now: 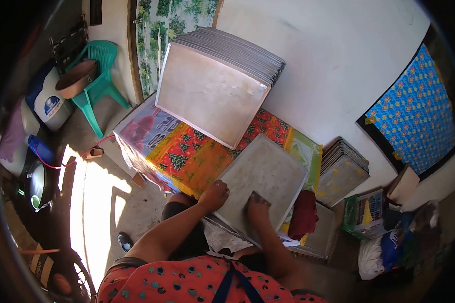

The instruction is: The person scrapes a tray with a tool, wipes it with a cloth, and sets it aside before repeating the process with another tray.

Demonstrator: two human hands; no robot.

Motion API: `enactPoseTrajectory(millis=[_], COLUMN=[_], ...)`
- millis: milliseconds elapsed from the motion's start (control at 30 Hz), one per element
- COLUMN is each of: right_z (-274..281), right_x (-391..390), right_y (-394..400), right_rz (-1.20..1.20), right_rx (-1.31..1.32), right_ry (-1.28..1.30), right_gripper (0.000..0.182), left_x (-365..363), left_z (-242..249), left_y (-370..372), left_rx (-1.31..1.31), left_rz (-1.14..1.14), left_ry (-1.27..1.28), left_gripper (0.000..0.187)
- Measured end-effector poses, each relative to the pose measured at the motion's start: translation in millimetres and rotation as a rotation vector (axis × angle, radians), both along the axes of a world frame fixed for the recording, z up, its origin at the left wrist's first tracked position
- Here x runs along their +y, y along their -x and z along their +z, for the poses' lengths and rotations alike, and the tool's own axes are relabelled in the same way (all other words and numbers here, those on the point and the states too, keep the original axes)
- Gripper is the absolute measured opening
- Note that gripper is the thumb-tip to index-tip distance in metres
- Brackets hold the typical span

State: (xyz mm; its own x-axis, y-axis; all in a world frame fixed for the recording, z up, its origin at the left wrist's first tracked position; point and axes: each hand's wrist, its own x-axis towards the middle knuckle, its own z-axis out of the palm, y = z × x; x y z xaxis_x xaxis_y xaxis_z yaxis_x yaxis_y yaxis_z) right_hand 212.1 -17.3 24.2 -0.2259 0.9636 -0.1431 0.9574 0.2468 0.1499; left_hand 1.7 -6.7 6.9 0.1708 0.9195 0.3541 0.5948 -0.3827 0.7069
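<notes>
A flat metal baking tray (268, 177) lies tilted toward me on the table's near edge, its surface dull and smudged. My left hand (215, 196) is closed at the tray's left rim, fingers curled on the edge. Pressed against the tray's surface, my right hand (258, 208) is closed around something small and dark, perhaps a cloth or pad; its kind is hidden by the fingers. A dark red cloth (303, 214) lies bunched beside the tray's right side. Behind it, a tall stack of similar trays (212, 91) leans on the table.
The table wears a patterned cover (179, 156). More trays (341, 177) lean against the wall at right, and another tray (318, 232) sits low by the table. A green crate (361, 214) and bags (384, 255) stand farther right. A green chair (98, 91) holds a brown basin (76, 80).
</notes>
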Motion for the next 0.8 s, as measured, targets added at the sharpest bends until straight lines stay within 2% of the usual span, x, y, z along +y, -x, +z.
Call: enactPoseTrajectory(millis=[67, 100, 167, 233, 300, 433, 467, 600, 700, 800], right_z=[-3, 0, -1, 13, 0, 25, 27, 33, 8, 16], right_x=[-44, -56, -51, -29, 16, 93, 99, 62, 2, -20], right_y=[36, 48, 49, 44, 22, -31, -34, -17, 36, 56], right_rz=[0.078, 0.159, 0.17, 0.204, 0.126, -0.068, -0.051, -0.001, 0.152, 0.238], right_rx=[0.077, 0.028, 0.099, 0.084, 0.078, 0.155, 0.155, 0.13, 0.044, 0.065], right_ry=[0.045, 0.064, 0.063, 0.042, -0.03, 0.046, 0.068, 0.193, 0.089, 0.092], right_gripper=[0.05, 0.052, 0.054, 0.057, 0.053, 0.042, 0.042, 0.046, 0.053, 0.057], left_x=[2, 1, -1, -4, -5, 1, 1, -1, 1, 1], left_z=[-2, -2, 0, 5, 11, -1, -2, -3, -1, -1], left_y=[-2, -1, -1, 0, 1, 2, 2, -1, -1, 1], left_rx=[0.0, 0.006, -0.038, -0.056, -0.054, -0.023, -0.027, -0.05, -0.026, -0.059], left_rz=[-0.007, -0.013, -0.036, -0.041, -0.032, -0.041, -0.038, 0.025, -0.015, -0.048], left_ry=[-0.048, -0.066, -0.077, -0.093, -0.11, -0.094, -0.106, -0.124, 0.034, -0.031], left_gripper=[0.016, 0.015, 0.014, 0.013, 0.013, 0.015, 0.015, 0.016, 0.016, 0.016])
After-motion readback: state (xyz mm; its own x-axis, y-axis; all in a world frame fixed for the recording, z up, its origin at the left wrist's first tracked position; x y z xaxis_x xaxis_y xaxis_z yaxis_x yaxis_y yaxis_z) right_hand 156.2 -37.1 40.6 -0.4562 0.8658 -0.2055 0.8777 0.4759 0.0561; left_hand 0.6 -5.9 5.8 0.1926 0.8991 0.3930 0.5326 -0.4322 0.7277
